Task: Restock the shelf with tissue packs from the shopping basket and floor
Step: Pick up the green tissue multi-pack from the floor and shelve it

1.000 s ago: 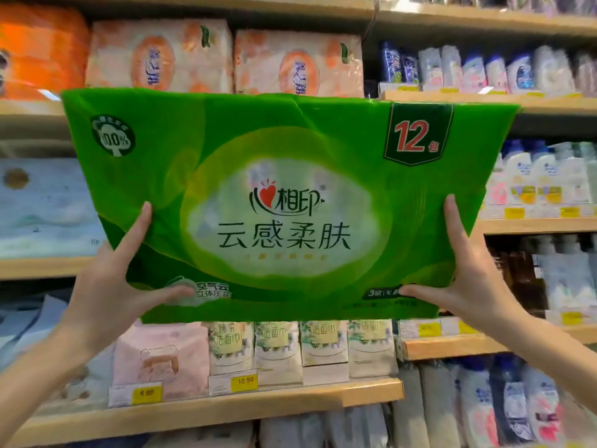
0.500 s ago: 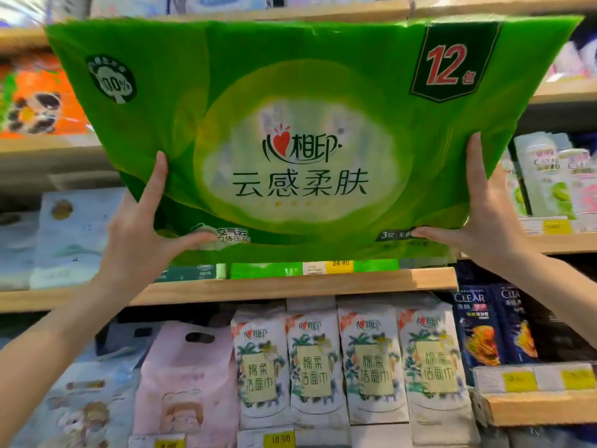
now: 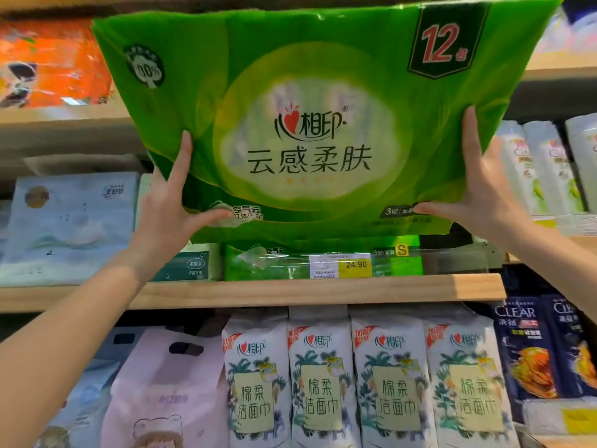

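1. Step in hand: placing 1 pack. I've got the green tissue pack (image 3: 310,124) up at 12 o'clock in the head view, front face toward me, "12" badge at its 1 o'clock corner.
2. Left hand (image 3: 171,208) is grasping the pack's lower left edge: thumb pressed on the front, index finger up along the side. Right hand (image 3: 478,195) mirrors it on the lower right edge. Both are loaded, neither released.
3. The pack's bottom edge hangs just above a flat green pack (image 3: 323,260) of the same line lying on the wooden shelf (image 3: 290,291). I can't tell if they touch. A yellow price tag (image 3: 355,265) reads 24.90.
4. Neighbours: pale blue pack (image 3: 68,227) at 9 o'clock, shampoo bottles (image 3: 536,169) at 3 o'clock, white facial-towel packs (image 3: 355,383) on the shelf below at 6 o'clock.
5. Next move, my read: push the pack back into the bay over the flat one, keep it level, then let go with both hands.
6. Basket and floor stock aren't in view, so I can't gauge what's left.
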`<control>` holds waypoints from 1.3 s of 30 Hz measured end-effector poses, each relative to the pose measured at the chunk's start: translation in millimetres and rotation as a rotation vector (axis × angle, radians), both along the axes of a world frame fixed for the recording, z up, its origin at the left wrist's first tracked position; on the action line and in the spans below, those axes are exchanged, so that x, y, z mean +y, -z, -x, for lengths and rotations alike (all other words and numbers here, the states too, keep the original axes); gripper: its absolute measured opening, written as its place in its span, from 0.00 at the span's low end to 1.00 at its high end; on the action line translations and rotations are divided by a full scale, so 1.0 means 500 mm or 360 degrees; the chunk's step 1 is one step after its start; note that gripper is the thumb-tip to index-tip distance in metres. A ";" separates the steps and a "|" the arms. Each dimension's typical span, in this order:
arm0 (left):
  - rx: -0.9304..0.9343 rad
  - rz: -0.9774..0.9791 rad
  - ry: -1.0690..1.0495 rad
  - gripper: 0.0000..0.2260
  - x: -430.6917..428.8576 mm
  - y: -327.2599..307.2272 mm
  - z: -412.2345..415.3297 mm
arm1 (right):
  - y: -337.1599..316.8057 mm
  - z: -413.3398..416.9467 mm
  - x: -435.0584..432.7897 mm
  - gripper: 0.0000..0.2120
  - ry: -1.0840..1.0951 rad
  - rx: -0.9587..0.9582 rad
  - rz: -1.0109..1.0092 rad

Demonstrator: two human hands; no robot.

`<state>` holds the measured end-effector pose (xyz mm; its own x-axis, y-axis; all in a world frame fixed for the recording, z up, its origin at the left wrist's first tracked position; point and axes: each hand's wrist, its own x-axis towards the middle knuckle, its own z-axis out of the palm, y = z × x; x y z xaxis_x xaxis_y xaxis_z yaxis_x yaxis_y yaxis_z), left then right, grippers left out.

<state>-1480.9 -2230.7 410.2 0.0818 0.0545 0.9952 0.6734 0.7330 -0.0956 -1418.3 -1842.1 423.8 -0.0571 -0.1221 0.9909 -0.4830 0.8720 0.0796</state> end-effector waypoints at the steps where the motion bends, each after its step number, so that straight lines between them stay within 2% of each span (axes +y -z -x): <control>1: -0.0017 0.0014 -0.0024 0.49 0.000 0.001 0.013 | 0.000 0.012 0.001 0.62 -0.0002 -0.0014 0.0001; 7: -0.0213 0.0079 -0.0085 0.51 0.005 0.023 0.071 | 0.031 0.053 -0.004 0.61 0.0043 -0.0117 -0.0001; 11: -0.0406 0.0076 -0.0065 0.51 0.010 0.040 0.082 | 0.047 0.065 -0.004 0.61 0.0077 -0.0342 0.0030; 14: -0.0422 0.0106 -0.0157 0.51 0.011 0.051 0.077 | 0.055 0.063 -0.007 0.60 0.0092 -0.0400 0.0035; 20: -0.0436 0.0089 -0.0105 0.52 0.007 0.053 0.083 | 0.061 0.064 -0.007 0.60 0.0059 -0.0407 0.0056; 24: -0.0435 0.0095 -0.0149 0.51 0.006 0.056 0.083 | 0.071 0.066 -0.005 0.56 -0.0013 -0.0375 0.0048; 26: -0.0457 0.0133 -0.0162 0.49 0.004 0.056 0.081 | 0.074 0.068 -0.008 0.55 -0.0041 -0.0335 0.0075; 29: -0.0504 0.0161 -0.0088 0.40 -0.008 0.052 0.082 | 0.076 0.072 -0.018 0.51 -0.0001 -0.0313 0.0210; 31: -0.0398 0.0090 -0.0123 0.32 -0.010 0.048 0.079 | 0.071 0.075 -0.024 0.47 0.0191 -0.0142 0.0252; 33: -0.0160 0.0005 -0.0315 0.26 -0.002 0.039 0.073 | 0.056 0.074 -0.033 0.45 0.0454 0.0076 0.0150; 35: 0.0029 -0.0006 -0.0478 0.23 0.009 0.021 0.067 | 0.031 0.065 -0.048 0.49 0.0590 0.0139 0.0015; 37: 0.0129 0.0059 -0.0583 0.25 0.016 0.000 0.059 | 0.004 0.053 -0.070 0.53 0.0652 0.0105 -0.0087; 39: 0.0149 0.0141 -0.0647 0.33 0.026 -0.021 0.052 | -0.019 0.048 -0.092 0.55 0.0658 0.0122 -0.0107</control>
